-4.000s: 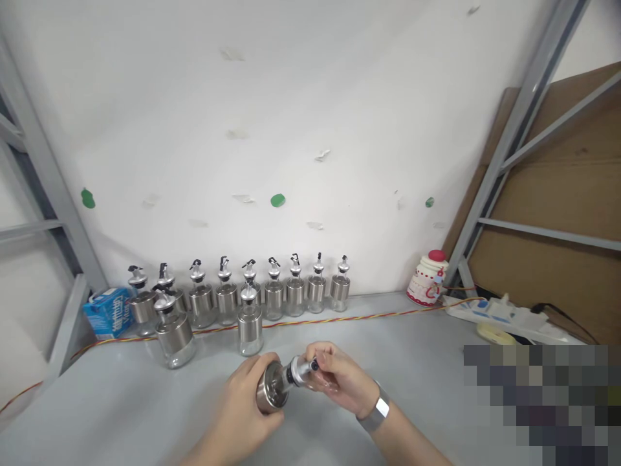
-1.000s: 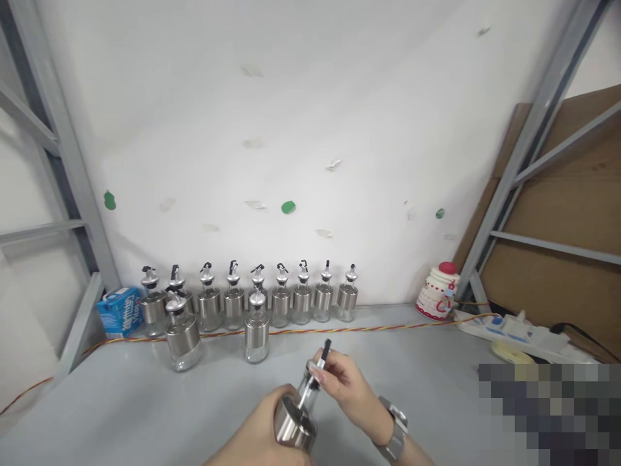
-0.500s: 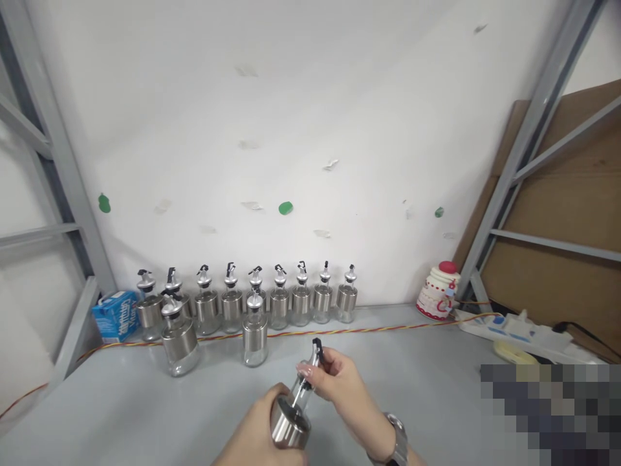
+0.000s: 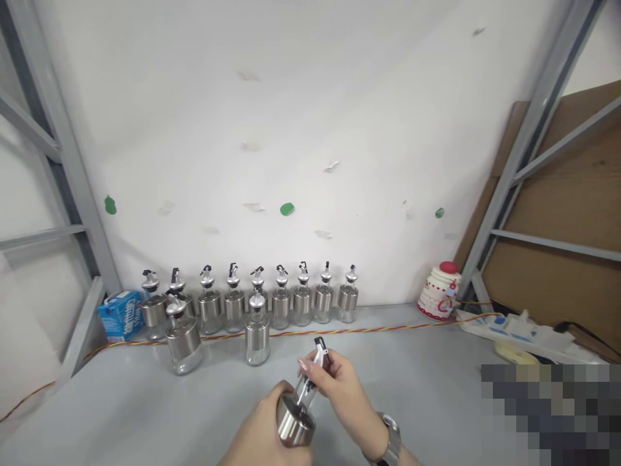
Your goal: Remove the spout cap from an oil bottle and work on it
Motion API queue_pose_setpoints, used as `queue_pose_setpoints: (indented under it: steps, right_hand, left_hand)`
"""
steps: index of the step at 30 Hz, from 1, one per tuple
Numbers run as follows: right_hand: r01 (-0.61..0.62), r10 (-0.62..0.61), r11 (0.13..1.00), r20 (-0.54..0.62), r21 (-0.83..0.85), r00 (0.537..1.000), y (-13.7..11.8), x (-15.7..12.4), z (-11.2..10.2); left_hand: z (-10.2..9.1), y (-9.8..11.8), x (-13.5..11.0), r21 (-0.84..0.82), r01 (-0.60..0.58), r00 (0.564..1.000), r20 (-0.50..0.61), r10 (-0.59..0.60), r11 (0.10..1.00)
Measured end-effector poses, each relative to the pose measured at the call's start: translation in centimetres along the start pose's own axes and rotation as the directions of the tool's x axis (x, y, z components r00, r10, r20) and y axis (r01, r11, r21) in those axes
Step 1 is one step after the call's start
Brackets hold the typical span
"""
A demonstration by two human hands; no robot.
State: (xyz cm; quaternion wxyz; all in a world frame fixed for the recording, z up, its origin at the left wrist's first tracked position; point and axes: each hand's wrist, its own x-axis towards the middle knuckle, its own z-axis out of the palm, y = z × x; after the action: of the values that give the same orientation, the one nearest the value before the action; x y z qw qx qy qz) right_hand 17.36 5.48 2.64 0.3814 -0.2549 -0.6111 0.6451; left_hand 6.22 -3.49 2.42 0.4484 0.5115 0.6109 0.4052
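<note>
My left hand (image 4: 269, 430) is wrapped round the metal-sleeved body of a glass oil bottle (image 4: 297, 424), which tilts to the upper right near the table's front. At its neck, the fingers of my right hand (image 4: 337, 385) pinch the silver pour spout (image 4: 319, 358) with its black flip lever. The spout sits at the mouth of the glass neck; whether it is fully seated I cannot tell. The bottle's base is hidden by my left hand. Two similar bottles stand upright beyond my hands: one oil bottle (image 4: 257, 333) in the middle and another (image 4: 183, 343) farther left.
Several more spouted bottles (image 4: 281, 307) line the wall. A blue carton (image 4: 121, 316) stands at their left end. A red-and-yellow twisted wire (image 4: 378, 329) crosses the grey table (image 4: 412, 369). To the right are a white-and-red jar (image 4: 439, 291) and a white power strip (image 4: 519, 333).
Both hands and the bottle have shifted slightly right in view. My right fingers have turned a little with the spout, whose lever now faces differently. The standing bottles are unchanged.
</note>
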Motion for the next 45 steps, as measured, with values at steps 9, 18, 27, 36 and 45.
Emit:
queue_pose_setpoints:
  steps: [9,18,27,36,45]
  right_hand:
    - [0.049,-0.049,0.999,0.153,0.0,0.987,-1.4,-0.8,-0.9]
    - [0.193,-0.206,0.978,0.22,0.076,0.954,-1.2,-1.1,-1.7]
    - [0.149,-0.155,0.988,0.301,0.044,0.941,-1.3,-0.9,-2.0]
    - [0.059,-0.063,0.998,0.121,0.036,0.991,-0.9,0.0,-1.4]
    - [0.009,-0.056,0.98,0.23,0.199,0.972,0.6,-0.3,-1.8]
  left_hand:
    - [-2.4,0.1,-0.9,-0.335,0.275,0.925,0.348,-0.154,0.901]
    - [-2.8,1.8,-1.1,-0.346,0.261,0.852,0.521,-0.047,0.901]
    - [-3.2,0.0,-1.2,-0.302,0.246,0.866,0.496,-0.069,0.921]
    - [-1.8,0.0,-1.1,-0.27,0.249,0.961,0.186,-0.204,0.93]
    - [-2.8,-1.1,-2.0,-0.457,0.324,0.909,0.393,-0.139,0.828]
